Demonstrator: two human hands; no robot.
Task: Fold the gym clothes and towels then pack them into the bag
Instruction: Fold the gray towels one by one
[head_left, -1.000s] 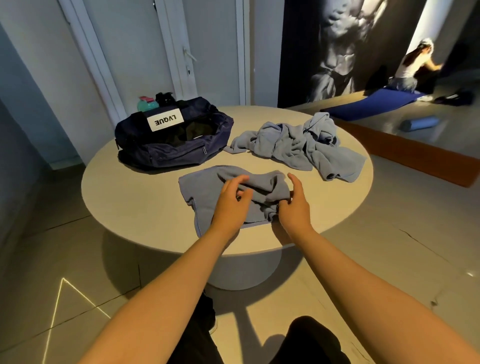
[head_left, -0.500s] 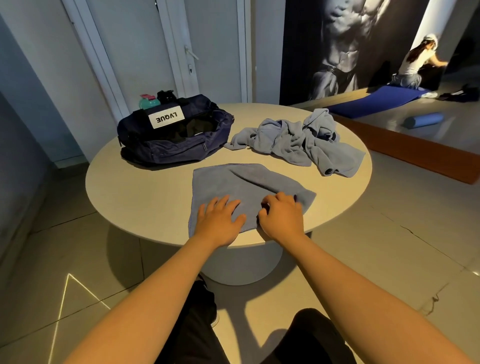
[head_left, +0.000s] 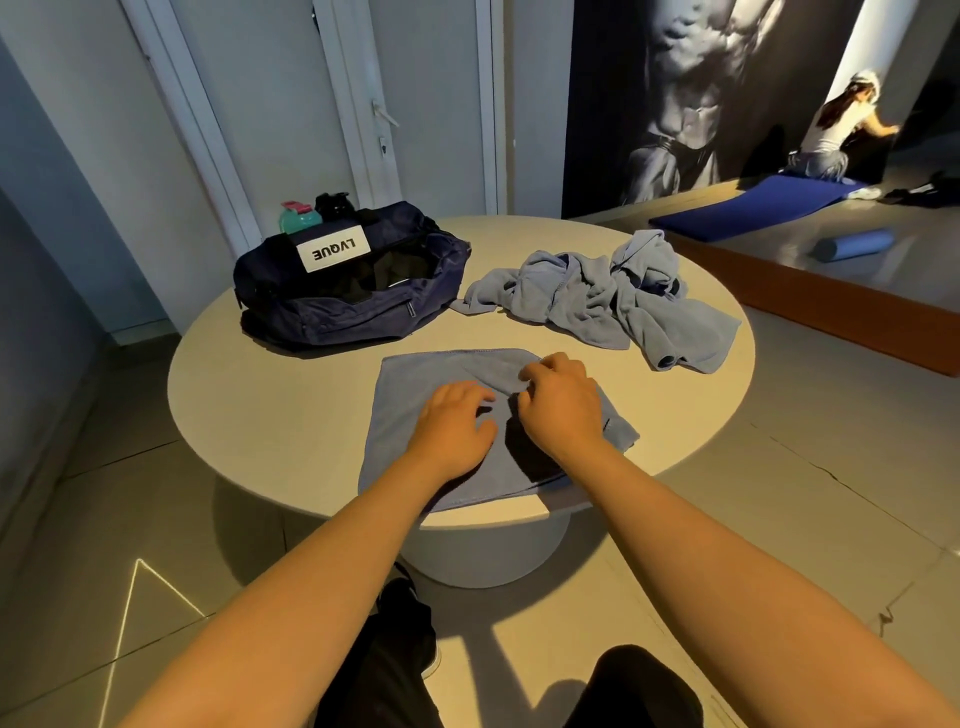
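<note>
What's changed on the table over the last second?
The towel, bunched a second ago, is now spread flat. Both hands slid from its near edge to its middle: left hand rests on it, right hand seems to pinch a crease. The bag, pile and table stayed put.

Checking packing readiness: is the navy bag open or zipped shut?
Open. The bag gapes along its top, and its dark inside shows.

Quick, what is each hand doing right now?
Left hand: open, resting flat on the towel.
Right hand: closed, pinching a fold of the towel.
</note>
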